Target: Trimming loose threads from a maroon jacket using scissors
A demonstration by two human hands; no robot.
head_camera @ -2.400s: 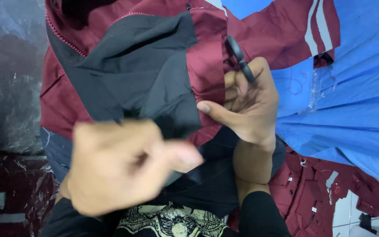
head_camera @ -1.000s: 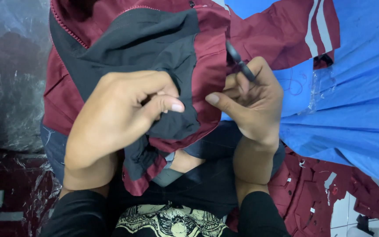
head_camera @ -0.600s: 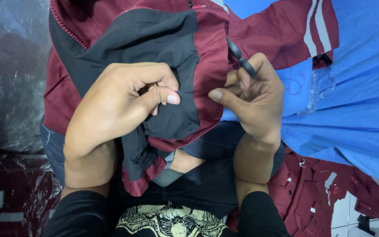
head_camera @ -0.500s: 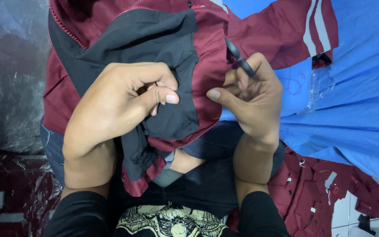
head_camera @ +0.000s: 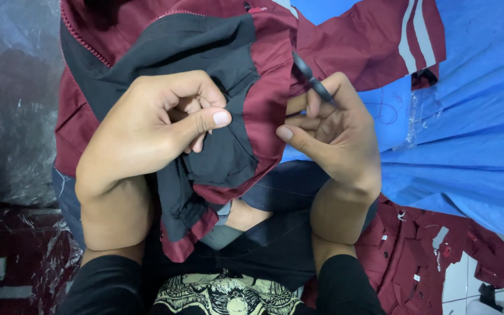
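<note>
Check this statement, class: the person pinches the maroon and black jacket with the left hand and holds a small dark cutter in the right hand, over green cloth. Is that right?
Not quite. The cloth spread beside the jacket is blue, not green, as the head view shows. The rest stands: the left hand pinches the maroon and black jacket, and the right hand holds a small dark cutter.
</note>
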